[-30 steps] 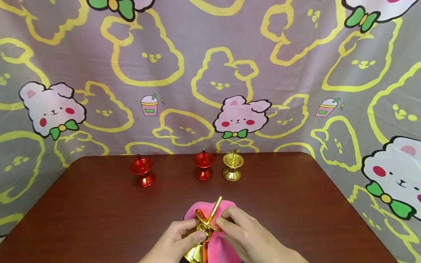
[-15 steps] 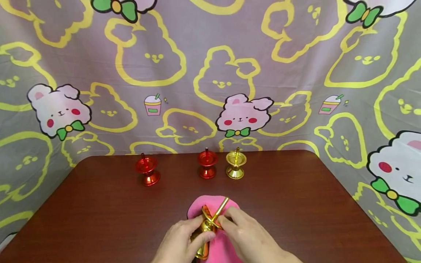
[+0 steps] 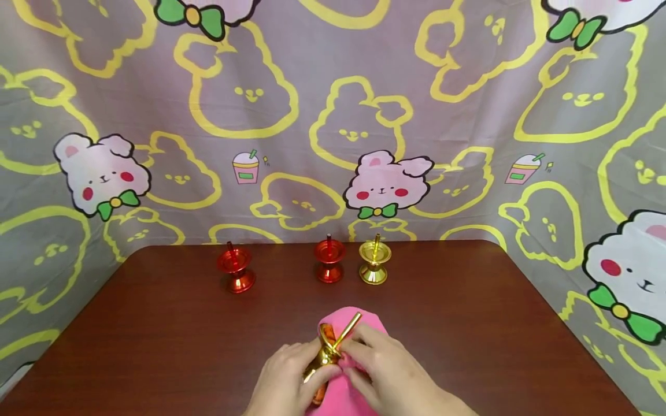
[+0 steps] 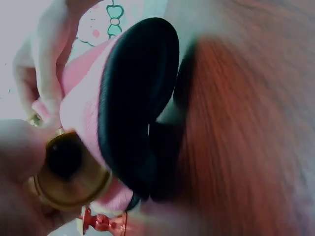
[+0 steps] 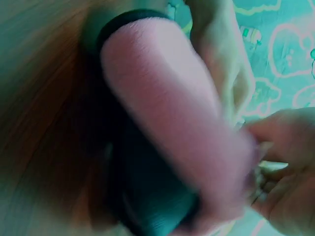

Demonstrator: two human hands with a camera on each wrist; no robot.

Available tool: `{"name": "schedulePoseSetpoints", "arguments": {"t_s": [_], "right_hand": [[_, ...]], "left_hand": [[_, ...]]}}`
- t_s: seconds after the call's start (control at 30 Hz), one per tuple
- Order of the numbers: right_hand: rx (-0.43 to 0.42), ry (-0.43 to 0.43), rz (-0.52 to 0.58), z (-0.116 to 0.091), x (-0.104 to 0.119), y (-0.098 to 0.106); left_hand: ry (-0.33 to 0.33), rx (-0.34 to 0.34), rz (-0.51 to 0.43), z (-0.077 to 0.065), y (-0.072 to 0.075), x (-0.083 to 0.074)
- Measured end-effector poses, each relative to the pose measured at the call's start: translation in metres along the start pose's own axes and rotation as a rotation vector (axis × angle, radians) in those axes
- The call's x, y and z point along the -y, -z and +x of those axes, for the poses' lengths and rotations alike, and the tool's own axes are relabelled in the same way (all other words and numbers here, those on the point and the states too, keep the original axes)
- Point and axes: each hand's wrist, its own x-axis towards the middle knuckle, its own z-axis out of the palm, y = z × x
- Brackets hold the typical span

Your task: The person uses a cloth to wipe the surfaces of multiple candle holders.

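My left hand (image 3: 286, 372) grips a shiny gold candle holder (image 3: 326, 357) by its waist, tilted so that its stem leans up to the right. Its base is mostly hidden behind that hand in the head view; the left wrist view shows the base's hollow underside (image 4: 96, 179). With bent fingers, my right hand (image 3: 392, 367) pinches a pink cloth (image 3: 351, 316) against the holder's dish, near the foot of the stem. The cloth drapes behind and below the holder. Its dark backing (image 4: 133, 73) faces the left wrist camera, and its pink side (image 5: 162, 98) fills the right wrist view.
On the brown table (image 3: 171, 346), two red candle holders, one at left (image 3: 236, 268) and one mid-back (image 3: 329, 258), stand upright. Beside the latter stands another gold candle holder (image 3: 374, 263). A patterned curtain (image 3: 291, 144) rises behind the table's back edge.
My left hand has shifted up over the holder, covering more of its base. My right fingers have moved lower along the dish, bunching the cloth there. The head view has shifted slightly.
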Motion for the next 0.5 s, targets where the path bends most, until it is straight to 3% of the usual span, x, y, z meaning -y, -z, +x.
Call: {"name": "schedulePoseSetpoints", "arguments": {"t_s": [0.1,0.27,0.37,0.5], "right_hand": [[-0.021,0.02,0.106,-0.004,-0.004,0.004],[0.022,0.057,0.107,-0.009,-0.009,0.016],[0.025,0.066,0.151,-0.011,-0.011,0.02],[-0.057,0.109,0.18,-0.011,-0.013,0.02]], "left_hand": [[0.055,0.086,-0.297,-0.003,0.003,0.003],[0.096,0.236,-0.774,-0.003,0.006,0.008],[0.115,0.269,-0.899,0.0,0.008,0.008],[0.115,0.31,-0.988,0.004,0.011,0.007]]}}
